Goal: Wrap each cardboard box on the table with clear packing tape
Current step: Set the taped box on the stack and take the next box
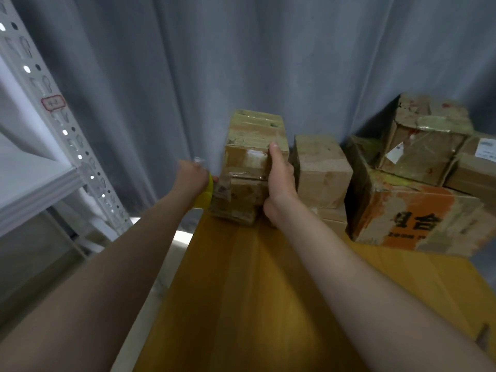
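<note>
A tall, worn cardboard box with glossy tape bands stands at the far left corner of the yellow-brown table. My right hand grips its right front edge, thumb pointing up along the face. My left hand holds a yellow tape dispenser against the box's lower left side; its fingers are hidden behind the wrist. A clear strip of tape glints near that hand.
A second plain box stands just right of the held one. Further right lies a large box with orange print, and a battered box is stacked on it. A white metal shelf rack stands left; grey curtain behind.
</note>
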Action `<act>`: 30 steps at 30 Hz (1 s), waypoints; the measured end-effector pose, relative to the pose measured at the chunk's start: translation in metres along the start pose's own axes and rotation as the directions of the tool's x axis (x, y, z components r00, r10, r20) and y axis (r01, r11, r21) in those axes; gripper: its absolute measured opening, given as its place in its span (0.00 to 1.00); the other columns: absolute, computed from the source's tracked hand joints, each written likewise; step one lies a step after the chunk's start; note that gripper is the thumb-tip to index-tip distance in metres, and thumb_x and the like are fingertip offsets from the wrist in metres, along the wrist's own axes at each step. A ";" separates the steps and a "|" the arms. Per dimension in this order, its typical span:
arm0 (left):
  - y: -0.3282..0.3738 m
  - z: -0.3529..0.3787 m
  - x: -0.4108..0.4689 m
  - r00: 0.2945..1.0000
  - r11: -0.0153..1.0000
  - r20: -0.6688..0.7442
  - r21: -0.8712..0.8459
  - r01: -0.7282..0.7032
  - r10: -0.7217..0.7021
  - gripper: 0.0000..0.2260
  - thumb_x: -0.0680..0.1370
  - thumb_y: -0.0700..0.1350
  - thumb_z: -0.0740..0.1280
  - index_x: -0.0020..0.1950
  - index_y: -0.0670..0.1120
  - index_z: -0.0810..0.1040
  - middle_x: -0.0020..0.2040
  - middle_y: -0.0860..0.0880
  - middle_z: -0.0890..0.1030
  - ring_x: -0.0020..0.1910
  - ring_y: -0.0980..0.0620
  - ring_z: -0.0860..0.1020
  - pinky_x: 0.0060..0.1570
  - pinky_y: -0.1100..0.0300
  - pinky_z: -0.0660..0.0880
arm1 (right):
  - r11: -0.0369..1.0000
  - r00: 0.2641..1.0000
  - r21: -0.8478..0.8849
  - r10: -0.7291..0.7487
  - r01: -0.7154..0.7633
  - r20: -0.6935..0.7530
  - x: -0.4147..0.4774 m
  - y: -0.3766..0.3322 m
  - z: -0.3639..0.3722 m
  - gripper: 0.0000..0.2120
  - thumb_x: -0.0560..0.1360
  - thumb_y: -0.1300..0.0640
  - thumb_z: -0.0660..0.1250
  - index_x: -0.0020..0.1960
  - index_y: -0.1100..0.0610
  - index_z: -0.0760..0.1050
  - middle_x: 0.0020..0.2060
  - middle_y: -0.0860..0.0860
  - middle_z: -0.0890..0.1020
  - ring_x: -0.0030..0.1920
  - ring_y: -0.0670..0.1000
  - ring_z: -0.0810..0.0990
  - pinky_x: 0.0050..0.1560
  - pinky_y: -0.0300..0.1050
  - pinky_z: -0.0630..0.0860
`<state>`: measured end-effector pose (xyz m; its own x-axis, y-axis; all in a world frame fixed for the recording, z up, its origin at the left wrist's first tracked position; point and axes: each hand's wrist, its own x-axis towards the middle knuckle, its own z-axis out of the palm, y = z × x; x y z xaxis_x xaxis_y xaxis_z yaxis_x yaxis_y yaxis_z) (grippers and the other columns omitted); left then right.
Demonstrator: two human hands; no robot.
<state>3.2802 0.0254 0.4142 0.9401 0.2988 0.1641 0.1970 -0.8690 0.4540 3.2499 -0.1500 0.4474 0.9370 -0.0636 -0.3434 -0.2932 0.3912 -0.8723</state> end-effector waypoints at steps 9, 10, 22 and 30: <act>0.015 -0.001 -0.007 0.974 0.858 0.118 -0.461 0.228 -0.195 0.14 0.83 0.36 0.59 0.69 0.40 0.71 0.60 0.43 0.78 0.55 0.45 0.79 0.58 0.54 0.74 | 1.000 0.995 -0.002 0.000 0.000 -0.100 0.003 -0.011 0.008 0.56 0.53 0.23 0.67 0.77 0.43 0.61 0.69 0.54 0.73 0.63 0.63 0.77 0.65 0.67 0.75; 0.012 0.005 -0.003 0.962 0.772 0.098 -0.577 0.265 -0.257 0.14 0.81 0.37 0.62 0.67 0.39 0.71 0.55 0.44 0.78 0.49 0.46 0.78 0.54 0.55 0.75 | 1.000 0.992 -0.010 0.010 -0.012 -0.122 0.005 -0.013 0.008 0.56 0.54 0.22 0.66 0.78 0.43 0.59 0.71 0.54 0.71 0.65 0.64 0.75 0.67 0.68 0.73; 0.028 -0.025 -0.031 0.978 0.679 0.073 -0.709 0.190 -0.197 0.06 0.82 0.35 0.63 0.49 0.43 0.68 0.46 0.43 0.76 0.48 0.43 0.79 0.52 0.48 0.76 | 0.943 0.977 -0.292 -0.191 0.157 -0.091 -0.012 -0.011 0.006 0.38 0.80 0.37 0.64 0.81 0.51 0.51 0.77 0.55 0.61 0.72 0.61 0.67 0.72 0.62 0.68; 0.040 -0.076 -0.042 0.982 0.685 0.034 -0.712 0.154 -0.186 0.12 0.79 0.37 0.61 0.46 0.54 0.63 0.43 0.44 0.85 0.41 0.38 0.85 0.52 0.35 0.81 | 0.338 0.695 -0.884 -0.718 0.323 -0.021 -0.025 -0.064 -0.055 0.29 0.77 0.44 0.70 0.73 0.51 0.63 0.73 0.54 0.65 0.72 0.62 0.64 0.71 0.59 0.66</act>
<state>3.2275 0.0082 0.4915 0.8958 0.4420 0.0471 0.0819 -0.2682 0.9599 3.2343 -0.2242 0.4926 0.8582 -0.3444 0.3806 0.0358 -0.6995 -0.7138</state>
